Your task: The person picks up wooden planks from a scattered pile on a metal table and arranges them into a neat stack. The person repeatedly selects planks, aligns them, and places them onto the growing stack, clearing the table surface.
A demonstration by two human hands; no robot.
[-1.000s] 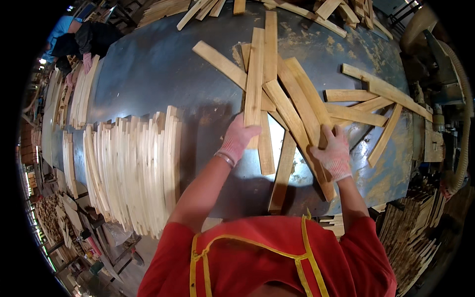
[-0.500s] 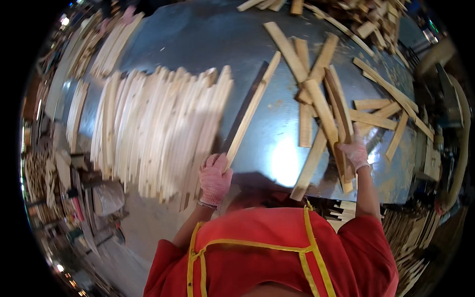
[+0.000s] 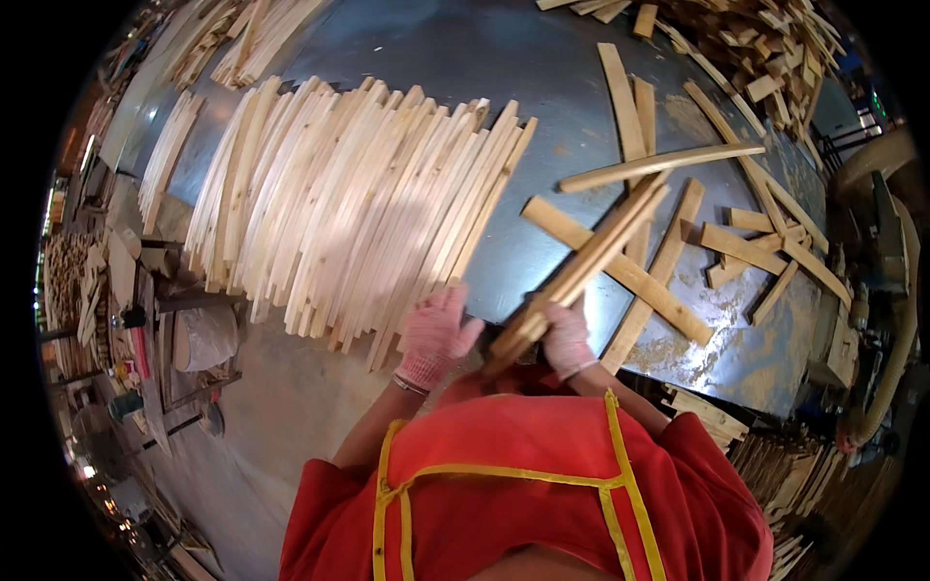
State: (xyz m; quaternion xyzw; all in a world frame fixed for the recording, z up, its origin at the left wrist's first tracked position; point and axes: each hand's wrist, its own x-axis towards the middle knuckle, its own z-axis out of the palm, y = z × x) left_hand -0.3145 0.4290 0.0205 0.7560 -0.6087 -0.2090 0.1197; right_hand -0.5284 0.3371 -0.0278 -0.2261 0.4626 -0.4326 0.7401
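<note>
A row of pale wooden slats (image 3: 339, 213) lies side by side on the metal table. At its near right end my left hand (image 3: 433, 339), in a pinkish knit glove, rests with fingers stretched along the slat ends and thumb apart, so it is open. My right hand (image 3: 569, 341), gloved alike, is closed round a small bundle of wooden slats (image 3: 589, 254). The bundle slants up to the right above the table, its near end between my hands and blurred. Beyond it, loose wooden slats (image 3: 668, 266) lie crossed over each other.
The blue-grey metal table (image 3: 465, 58) carries a large heap of wood offcuts (image 3: 765, 48) at the far right and a smaller slat group (image 3: 167, 160) at the left. A thick hose (image 3: 896, 339) hangs at the right. More wood is stacked below the table's near right edge.
My right hand has moved left from the loose pile, carrying slats. The slat by my left hand now lies against the row, and that hand has loosened. The view has shifted.
</note>
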